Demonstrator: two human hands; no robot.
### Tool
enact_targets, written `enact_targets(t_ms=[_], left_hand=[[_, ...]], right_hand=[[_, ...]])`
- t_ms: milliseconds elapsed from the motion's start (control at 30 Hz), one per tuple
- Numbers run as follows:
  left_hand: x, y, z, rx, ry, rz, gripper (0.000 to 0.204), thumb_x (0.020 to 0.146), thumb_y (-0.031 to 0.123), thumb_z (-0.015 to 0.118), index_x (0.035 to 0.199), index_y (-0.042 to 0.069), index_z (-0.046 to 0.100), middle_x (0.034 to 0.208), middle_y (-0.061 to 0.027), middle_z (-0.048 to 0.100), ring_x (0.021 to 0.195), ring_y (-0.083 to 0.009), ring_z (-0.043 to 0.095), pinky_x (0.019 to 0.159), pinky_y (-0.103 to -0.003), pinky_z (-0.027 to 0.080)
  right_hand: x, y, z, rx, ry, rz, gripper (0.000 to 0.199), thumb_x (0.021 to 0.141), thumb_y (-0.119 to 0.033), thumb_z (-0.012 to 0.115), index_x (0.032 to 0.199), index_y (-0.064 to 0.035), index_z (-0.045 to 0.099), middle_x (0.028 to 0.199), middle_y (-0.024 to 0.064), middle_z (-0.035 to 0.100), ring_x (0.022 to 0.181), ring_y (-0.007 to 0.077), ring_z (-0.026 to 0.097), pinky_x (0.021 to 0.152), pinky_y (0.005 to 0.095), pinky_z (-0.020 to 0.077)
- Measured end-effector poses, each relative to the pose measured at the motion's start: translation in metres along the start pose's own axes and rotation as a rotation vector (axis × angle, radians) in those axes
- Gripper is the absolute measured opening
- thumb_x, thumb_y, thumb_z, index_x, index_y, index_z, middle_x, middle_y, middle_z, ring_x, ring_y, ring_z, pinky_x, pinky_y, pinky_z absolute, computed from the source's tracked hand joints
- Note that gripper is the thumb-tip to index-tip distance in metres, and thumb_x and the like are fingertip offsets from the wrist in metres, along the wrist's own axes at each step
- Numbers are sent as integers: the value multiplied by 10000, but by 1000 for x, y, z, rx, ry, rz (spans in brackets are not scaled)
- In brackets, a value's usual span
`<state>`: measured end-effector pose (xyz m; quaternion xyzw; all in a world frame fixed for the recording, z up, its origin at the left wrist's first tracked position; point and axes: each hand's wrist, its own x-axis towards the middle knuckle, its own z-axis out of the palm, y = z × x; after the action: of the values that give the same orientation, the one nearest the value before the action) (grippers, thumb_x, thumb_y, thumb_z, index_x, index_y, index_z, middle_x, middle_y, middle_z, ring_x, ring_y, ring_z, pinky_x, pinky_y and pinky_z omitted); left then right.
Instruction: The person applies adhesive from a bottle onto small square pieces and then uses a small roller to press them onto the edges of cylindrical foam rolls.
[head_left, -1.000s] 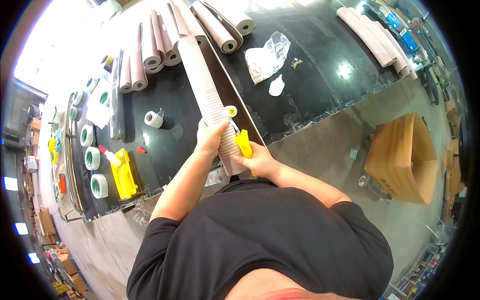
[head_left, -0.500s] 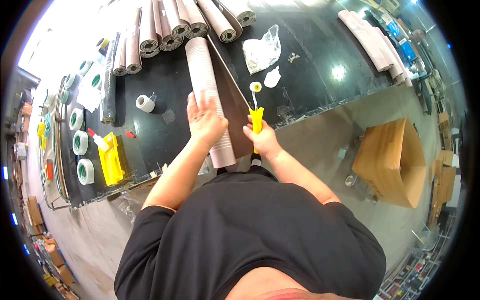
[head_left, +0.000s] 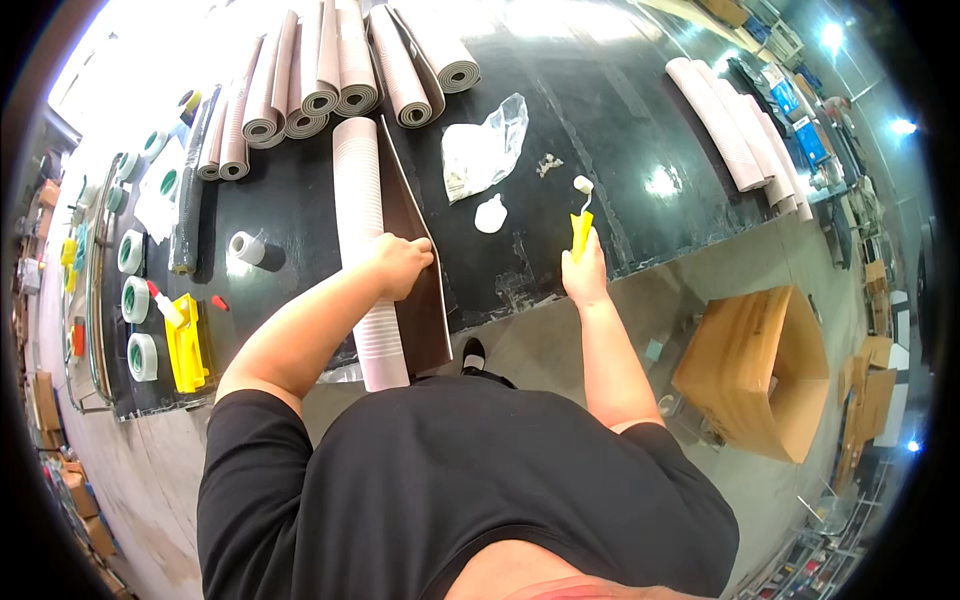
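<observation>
1. A pale ribbed roll (head_left: 358,215) lies lengthwise on the black counter (head_left: 640,130), overhanging its near edge.
2. The left hand (head_left: 400,265) presses flat on the roll.
3. The right hand (head_left: 585,275) grips a small yellow-handled roller (head_left: 581,225) near the counter's edge.
4. A crumpled plastic bag (head_left: 483,148) lies beyond.

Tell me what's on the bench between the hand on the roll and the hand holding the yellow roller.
Head view: between left hand and right hand, only bare black bench.
</observation>
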<state>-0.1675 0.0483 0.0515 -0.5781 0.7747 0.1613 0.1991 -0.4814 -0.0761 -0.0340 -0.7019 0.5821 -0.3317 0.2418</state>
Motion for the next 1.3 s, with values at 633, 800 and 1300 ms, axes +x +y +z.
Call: enact_targets(t_ms=[633, 800, 1300], left_hand=[[30, 7, 7, -22, 189, -56, 293, 704, 120, 630, 992, 105, 678, 1051, -50, 590, 1063, -224, 545, 913, -337, 450], [29, 6, 8, -32, 161, -70, 272, 705, 124, 635, 972, 103, 682, 1054, -47, 594, 1063, -227, 545, 908, -337, 452], [33, 6, 9, -59, 198, -83, 192, 722, 137, 639, 904, 116, 697, 1007, -38, 607, 1039, -220, 553, 888, -338, 452]], right_hand=[[217, -135, 79, -781, -749, -454, 243, 834, -120, 585, 1011, -58, 740, 1054, 136, 721, 1009, 298, 681, 876, 404, 524], [213, -131, 93, -720, -795, -513, 355, 788, -262, 720, 1132, -179, 725, 1150, 76, 702, 1084, 261, 654, 926, 382, 510], [233, -99, 103, -429, -843, -430, 243, 780, -263, 742, 972, -115, 759, 935, 115, 733, 883, 262, 692, 828, 360, 525]])
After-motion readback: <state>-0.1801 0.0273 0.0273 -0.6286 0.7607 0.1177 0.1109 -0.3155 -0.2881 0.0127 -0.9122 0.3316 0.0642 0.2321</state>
